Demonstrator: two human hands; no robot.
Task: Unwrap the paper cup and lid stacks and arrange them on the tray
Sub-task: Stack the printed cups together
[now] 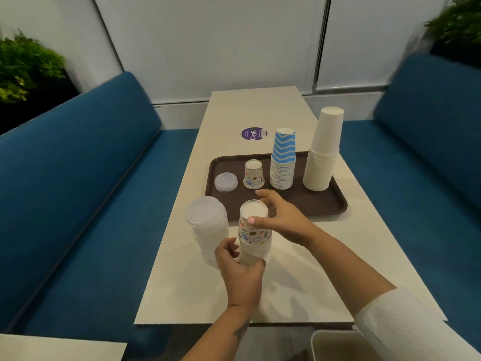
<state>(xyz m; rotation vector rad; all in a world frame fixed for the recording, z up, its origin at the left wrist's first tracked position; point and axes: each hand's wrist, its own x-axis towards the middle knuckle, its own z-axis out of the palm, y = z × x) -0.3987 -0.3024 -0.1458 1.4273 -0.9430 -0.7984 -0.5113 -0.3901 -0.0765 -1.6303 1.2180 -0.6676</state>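
Left hand [238,267] grips the lower part of the patterned cup stack [253,238], upside down on the surface [299,282] just in front of the tray [320,207]; right hand [281,217] pinches the top cup near its base, thumb in front, fingers behind. Step looks like peeling one cup off the stack, or lifting the stack toward the tray; can't tell which. Wrap on the lower stack unclear, maybe a pale sleeve. Already on the tray: single patterned cup [253,175], small lid pile [226,182], blue chevron cup stack [283,160], plain white cup stack [322,149]. Tall lid stack [208,230] stands on the surface, just left of the held stack, off the tray. Next move likely needs the left hand to brace the stack while the right pulls straight up, then sets down beside the single cup.
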